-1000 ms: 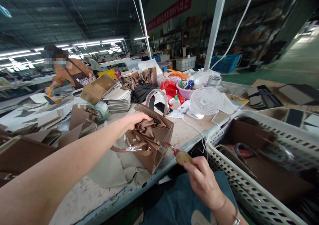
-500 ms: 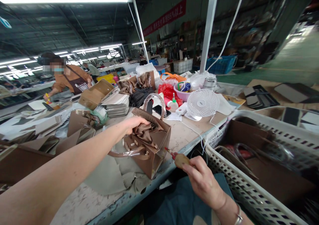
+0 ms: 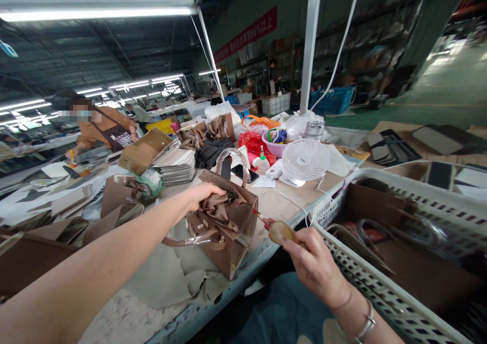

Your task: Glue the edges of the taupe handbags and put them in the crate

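Subject: brown handbag [image 3: 228,232], standing on the worktable [image 3: 279,202] at centre frame, near its front edge.
Left hand [image 3: 201,192]: closed over the bag's top rim, fingers pressed into the bunched satin cloth [image 3: 220,207] at the mouth.
Right hand [image 3: 315,265]: fingers pinched round a wooden-handled tool [image 3: 279,231], whose red tip sits at the bag's right side panel.
Carry handle [image 3: 186,240]: wrapped in clear film, hanging at lower left of the bag.
Advice, bracing: in my judgement the left hand should hold the rim firm so the panel does not flex under the tip.
Advice, tool: light pressure and short strokes, with the cloth kept out of the tip's path.
Writing, red banner [image 3: 247,32]: upper centre, white characters, with "95%" partly legible.
Writing, co-worker's apron [image 3: 122,137]: white print, too small to read.
Brands: none legible on the bag or the desk fan [image 3: 304,160].
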Demonstrator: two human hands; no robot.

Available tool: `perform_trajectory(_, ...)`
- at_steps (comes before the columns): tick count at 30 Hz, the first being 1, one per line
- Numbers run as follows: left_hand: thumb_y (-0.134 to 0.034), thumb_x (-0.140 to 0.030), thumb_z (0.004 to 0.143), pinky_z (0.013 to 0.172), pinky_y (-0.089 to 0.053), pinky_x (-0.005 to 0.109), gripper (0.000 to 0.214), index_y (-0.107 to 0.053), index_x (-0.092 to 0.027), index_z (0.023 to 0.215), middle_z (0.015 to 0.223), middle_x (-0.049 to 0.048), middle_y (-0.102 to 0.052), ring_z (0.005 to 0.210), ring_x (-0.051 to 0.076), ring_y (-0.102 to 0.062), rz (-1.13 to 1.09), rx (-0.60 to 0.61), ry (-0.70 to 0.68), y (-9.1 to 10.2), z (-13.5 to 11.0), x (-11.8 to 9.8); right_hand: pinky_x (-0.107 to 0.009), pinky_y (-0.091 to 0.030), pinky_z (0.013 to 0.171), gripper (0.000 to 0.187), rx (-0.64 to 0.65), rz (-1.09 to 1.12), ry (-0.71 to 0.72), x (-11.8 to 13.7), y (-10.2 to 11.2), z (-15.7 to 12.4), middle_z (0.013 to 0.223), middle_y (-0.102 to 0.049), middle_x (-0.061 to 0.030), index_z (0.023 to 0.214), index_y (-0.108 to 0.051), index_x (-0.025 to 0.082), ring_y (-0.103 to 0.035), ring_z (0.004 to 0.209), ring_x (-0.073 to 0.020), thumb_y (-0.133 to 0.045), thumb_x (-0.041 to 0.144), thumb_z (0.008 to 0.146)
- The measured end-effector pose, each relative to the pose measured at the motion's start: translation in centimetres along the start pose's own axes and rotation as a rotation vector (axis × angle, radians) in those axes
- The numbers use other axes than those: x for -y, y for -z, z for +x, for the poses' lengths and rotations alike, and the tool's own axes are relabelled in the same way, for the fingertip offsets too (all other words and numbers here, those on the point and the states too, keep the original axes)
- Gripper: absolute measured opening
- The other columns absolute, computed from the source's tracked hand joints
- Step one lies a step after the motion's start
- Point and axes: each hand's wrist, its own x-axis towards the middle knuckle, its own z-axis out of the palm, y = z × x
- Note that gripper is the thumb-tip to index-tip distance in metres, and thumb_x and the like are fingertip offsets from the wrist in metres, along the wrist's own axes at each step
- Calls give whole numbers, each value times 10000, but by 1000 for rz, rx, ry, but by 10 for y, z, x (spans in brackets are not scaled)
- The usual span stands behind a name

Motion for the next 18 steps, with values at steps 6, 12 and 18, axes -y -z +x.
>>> perform_trajectory(6,-705,-199,616,456,-530,284,85,-706,-131,667,611,69,-721,479,191,-643,-7,-2,-2,0,3,0,-337,-462,665,386,114,72,-62,10,-7,-15,939,-468,-76,1141,-551,177,-452,798,-180,-464,-54,844)
perform_trajectory(12,-680,-205,657,506,-564,326,131,-728,-92,702,641,107,-731,520,226,-665,-21,17,28,1,5,1,-294,-455,660,451,-133,154,-111,27,12,-7,940,-451,-73,1195,-510,161,-464,838,-173,-525,-92,822)
perform_trajectory(18,-673,-201,670,486,-561,320,133,-731,-89,713,645,101,-734,509,220,-662,-22,13,24,1,3,2,-269,-481,646,379,-66,268,-174,34,3,-2,976,-436,-76,1178,-507,184,-472,839,-165,-489,-34,869)
